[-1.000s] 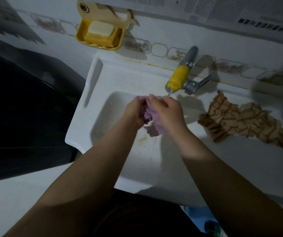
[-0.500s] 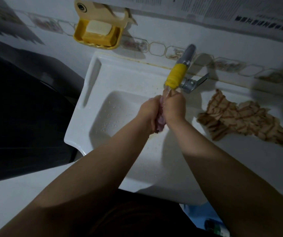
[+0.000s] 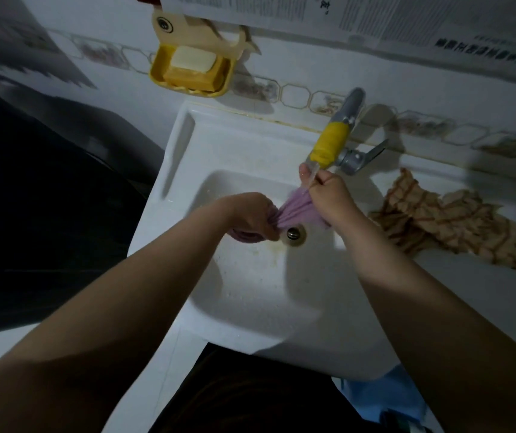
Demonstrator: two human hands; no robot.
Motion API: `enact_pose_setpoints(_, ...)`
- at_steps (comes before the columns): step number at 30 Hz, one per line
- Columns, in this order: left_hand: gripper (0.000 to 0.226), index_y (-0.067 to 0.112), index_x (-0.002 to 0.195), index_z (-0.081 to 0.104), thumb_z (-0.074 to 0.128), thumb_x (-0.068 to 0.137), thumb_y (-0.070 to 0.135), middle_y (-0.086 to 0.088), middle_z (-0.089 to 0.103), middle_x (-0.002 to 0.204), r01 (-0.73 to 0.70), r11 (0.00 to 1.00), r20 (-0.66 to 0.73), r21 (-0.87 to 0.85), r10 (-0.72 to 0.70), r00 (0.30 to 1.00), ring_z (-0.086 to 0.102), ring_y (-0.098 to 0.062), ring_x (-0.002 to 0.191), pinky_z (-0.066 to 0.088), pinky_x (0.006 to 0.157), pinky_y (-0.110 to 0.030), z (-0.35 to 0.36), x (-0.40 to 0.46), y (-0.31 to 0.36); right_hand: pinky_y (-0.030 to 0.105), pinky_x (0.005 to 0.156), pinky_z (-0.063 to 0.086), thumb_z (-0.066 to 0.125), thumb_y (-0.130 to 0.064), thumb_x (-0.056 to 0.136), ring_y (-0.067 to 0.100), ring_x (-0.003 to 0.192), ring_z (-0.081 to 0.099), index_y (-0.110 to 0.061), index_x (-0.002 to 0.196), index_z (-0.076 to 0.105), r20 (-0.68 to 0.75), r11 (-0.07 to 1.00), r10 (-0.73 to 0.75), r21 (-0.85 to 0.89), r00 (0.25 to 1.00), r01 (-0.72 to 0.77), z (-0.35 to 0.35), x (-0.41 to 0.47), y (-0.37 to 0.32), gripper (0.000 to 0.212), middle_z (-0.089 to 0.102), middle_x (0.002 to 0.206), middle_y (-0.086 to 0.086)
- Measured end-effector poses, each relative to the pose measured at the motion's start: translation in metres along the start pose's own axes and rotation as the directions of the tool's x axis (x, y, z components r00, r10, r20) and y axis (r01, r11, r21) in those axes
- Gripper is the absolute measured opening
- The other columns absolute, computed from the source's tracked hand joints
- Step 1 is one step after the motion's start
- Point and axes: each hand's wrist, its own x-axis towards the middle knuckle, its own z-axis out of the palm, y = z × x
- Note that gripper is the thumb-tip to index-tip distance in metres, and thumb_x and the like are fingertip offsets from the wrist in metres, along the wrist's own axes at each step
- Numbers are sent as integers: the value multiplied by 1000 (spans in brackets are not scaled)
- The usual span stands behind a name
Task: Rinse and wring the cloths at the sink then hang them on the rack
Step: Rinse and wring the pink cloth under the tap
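Note:
A purple cloth point(image 3: 295, 209) is stretched and bunched between both hands over the white sink point(image 3: 250, 292), just above the drain point(image 3: 294, 234). My left hand point(image 3: 250, 215) grips its left end, with a fold hanging below the fist. My right hand point(image 3: 328, 195) grips the right end directly under the tap's yellow spout point(image 3: 330, 145), where water runs onto the fingers. A brown checked cloth point(image 3: 450, 223) lies crumpled on the sink's right ledge, untouched. No rack is in view.
The tap lever point(image 3: 364, 156) sticks out to the right of the spout. A yellow soap dish with a soap bar point(image 3: 192, 68) hangs on the tiled wall above the sink's left corner. A dark appliance point(image 3: 31, 198) fills the left side.
My hands were pressed together rubbing the cloth under the tap; now they have pulled apart, the left moving left and down, stretching the cloth between them.

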Motion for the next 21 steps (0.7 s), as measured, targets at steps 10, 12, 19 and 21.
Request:
enact_pose_setpoints(10,12,7,80,64,54,87,11,-15,66,70,-273,661,-409,-699,-56,911,59,-24,57,49,53,-33,-27,-21,-4,46,93,52,78,-25,76,25,96,68,-11,105,63,482,991,58,-132,874,7,-2,-13,31,36,71,101,11)
enact_pose_setpoints(12,12,8,87,64,52,90,7,-16,70,83,-318,510,-415,-799,-84,906,67,-27,73,55,69,-40,-24,-18,-7,46,94,51,79,-27,75,21,92,69,-14,101,67,476,995,79,-85,876,-44,-2,-12,39,31,73,96,5)
enact_pose_setpoints(19,20,-3,107,53,41,94,5,-21,63,92,-270,-218,-254,-938,-97,962,65,-27,80,55,64,-27,-7,-9,-25,34,76,43,63,-15,80,24,82,58,-9,91,60,346,965,158,143,925,-218,-3,-4,47,13,62,86,12)
enact_pose_setpoints(21,18,-3,101,53,42,89,2,-20,62,91,-265,-284,-264,-922,-41,964,65,-27,77,54,60,-26,-9,-12,-28,39,80,45,56,-19,80,31,78,59,-7,86,59,341,924,211,236,916,-301,-6,-6,43,13,61,86,20)
